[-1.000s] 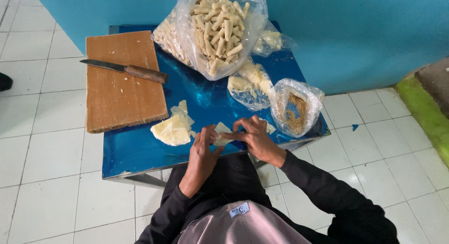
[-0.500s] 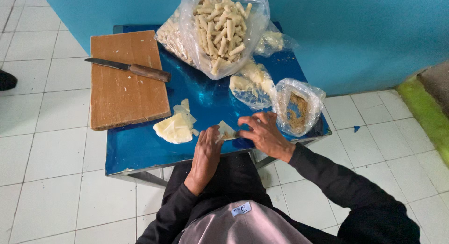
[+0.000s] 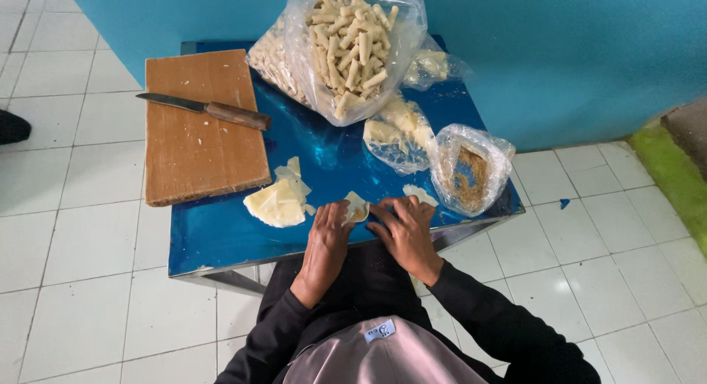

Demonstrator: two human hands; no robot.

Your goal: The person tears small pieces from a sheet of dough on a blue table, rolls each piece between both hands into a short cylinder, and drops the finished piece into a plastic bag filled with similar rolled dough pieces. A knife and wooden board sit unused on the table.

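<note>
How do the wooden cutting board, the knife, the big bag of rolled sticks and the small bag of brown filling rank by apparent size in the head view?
1. Wooden cutting board
2. Big bag of rolled sticks, somewhat smaller
3. Small bag of brown filling
4. Knife

Makeshift food-prep corner: blue table (image 3: 221, 240), cutting board (image 3: 199, 134), knife (image 3: 206, 110), bagged dough sticks (image 3: 350, 45).
</note>
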